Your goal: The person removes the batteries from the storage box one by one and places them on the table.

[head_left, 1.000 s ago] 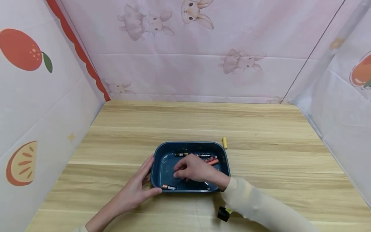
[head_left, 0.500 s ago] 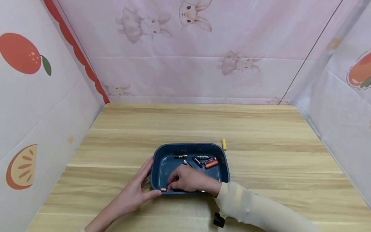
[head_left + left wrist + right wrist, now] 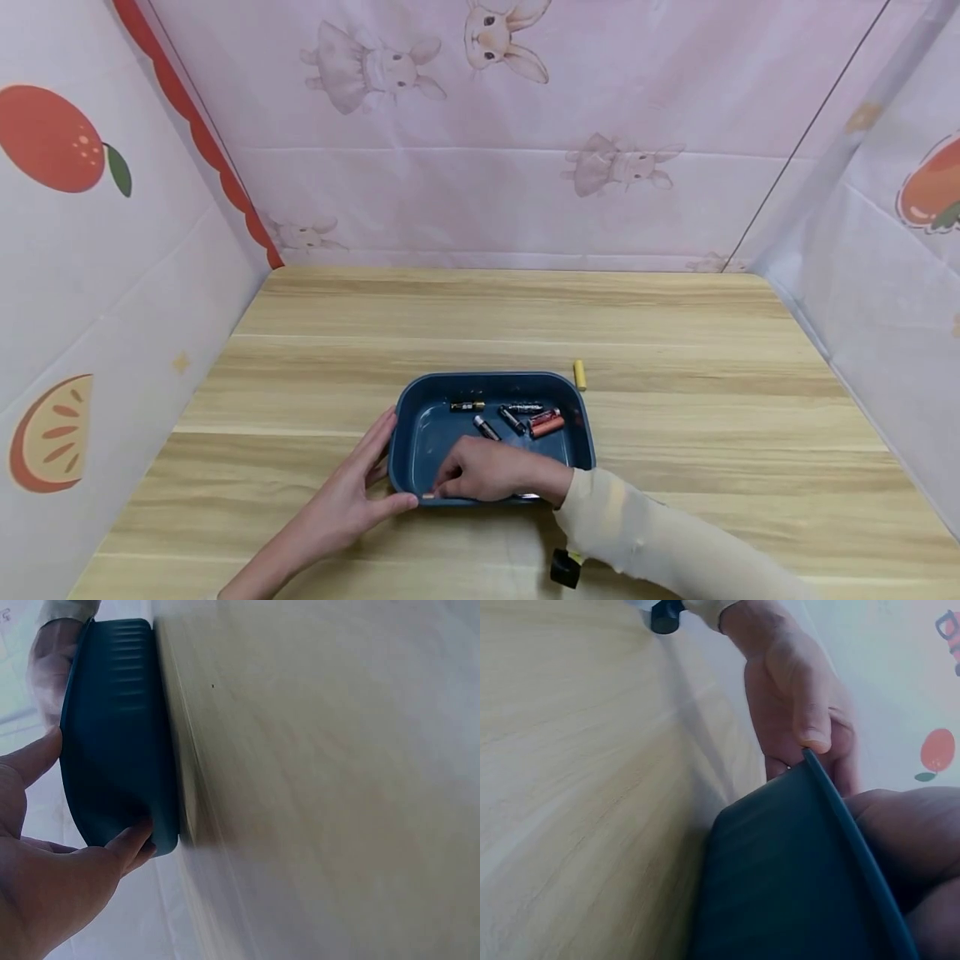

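Observation:
A dark blue rectangular plastic box (image 3: 429,442) stands on the table with several loose batteries inside. My left hand (image 3: 341,496) grips its left end, thumb at the near rim and fingers along the side wall, as the left wrist view of the box (image 3: 112,742) also shows. Inside, low at the near wall, my right hand (image 3: 483,468) pinches a battery (image 3: 428,497); only its copper-coloured end shows, the rest hidden by the fingers. The right wrist view has the near wall (image 3: 780,870) in front of the right hand (image 3: 915,836).
Toward the back of the box lie a black-and-gold battery (image 3: 467,407), a dark one (image 3: 487,428) and an orange one (image 3: 547,427), among others. A yellow battery (image 3: 580,375) lies on the table (image 3: 480,325) beyond the box's far right corner. Printed cloth walls (image 3: 480,200) enclose the table.
My right hand has moved left and toward me inside the box, onto the battery by the near wall, uncovering batteries behind it. The left hand stays on the box.

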A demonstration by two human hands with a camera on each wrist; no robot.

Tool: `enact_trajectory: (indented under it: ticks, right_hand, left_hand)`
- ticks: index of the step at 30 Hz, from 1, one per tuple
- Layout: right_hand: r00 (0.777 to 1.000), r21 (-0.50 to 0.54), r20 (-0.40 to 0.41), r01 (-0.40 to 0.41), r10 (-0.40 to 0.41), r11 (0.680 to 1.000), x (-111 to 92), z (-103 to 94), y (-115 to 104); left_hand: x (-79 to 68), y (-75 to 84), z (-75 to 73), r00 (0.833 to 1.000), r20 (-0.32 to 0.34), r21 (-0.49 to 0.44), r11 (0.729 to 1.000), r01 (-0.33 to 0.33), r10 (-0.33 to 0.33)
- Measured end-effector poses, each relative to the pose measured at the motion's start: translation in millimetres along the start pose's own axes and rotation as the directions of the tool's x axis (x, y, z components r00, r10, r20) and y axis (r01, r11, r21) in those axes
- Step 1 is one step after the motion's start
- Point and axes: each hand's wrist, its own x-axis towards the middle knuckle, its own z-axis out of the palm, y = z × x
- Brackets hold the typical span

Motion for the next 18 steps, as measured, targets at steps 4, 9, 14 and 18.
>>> enact_trajectory:
  ticks: [4, 9, 14, 18]
  right_hand:
    - [1.000, 0.082, 0.014, -0.025, 0.024, 0.996, -3.5, -3.0, -0.3]
    - [0.999, 0.182, -0.002, -0.039, 0.040, 0.982, -11.0, -9.7, -2.6]
    - [0.997, 0.295, -0.060, -0.037, 0.057, 0.955, -24.8, -23.4, -7.8]
    - [0.991, 0.297, -0.130, -0.001, 0.041, 0.955, -38.5, -37.3, -11.3]
  left_hand:
    - [-0.4, -1.6, 1.0, 1.000, -0.006, 0.002, 1.000, 0.018, -0.018]
    - [-0.1, -3.2, 1.9, 0.999, -0.011, 0.016, 0.999, 0.044, -0.044]
    - [0.9, -2.3, 2.0, 0.999, -0.016, 0.041, 0.998, 0.047, -0.046]
    - [1.1, -0.9, 1.9, 0.998, -0.017, 0.055, 0.997, 0.058, -0.057]
